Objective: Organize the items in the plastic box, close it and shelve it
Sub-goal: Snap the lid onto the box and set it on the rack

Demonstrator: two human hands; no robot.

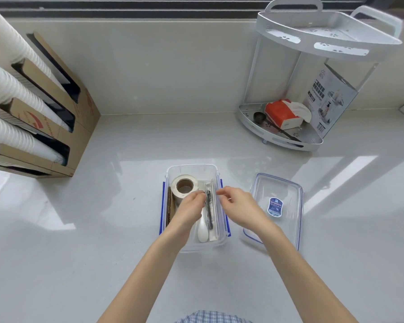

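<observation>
A: Location of the plastic box (193, 170)?

B: It stands open on the white desk (126, 229), near the front centre. Its lid (278, 206) lies flat on the desk just beside it to the right, label side visible.

A: Contents?

B: A tape roll (184, 185) at the far left corner, a cardboard piece (169, 209) upright against the left wall, a white spoon (203, 230) and a dark fork (209, 209) lying lengthwise in clear wrappers on the right side.

A: Hand status?

B: The left hand (189, 209) is inside the box, fingers (200, 195) pinched at the top of the fork; whether they actually grip it cannot be confirmed. The right hand (237, 205) hovers over the right wall, fingers loosely curled, holding nothing.

A: Shelf?

B: A white two-tier corner rack (313, 141) stands at the far right, well apart from the box.
</observation>
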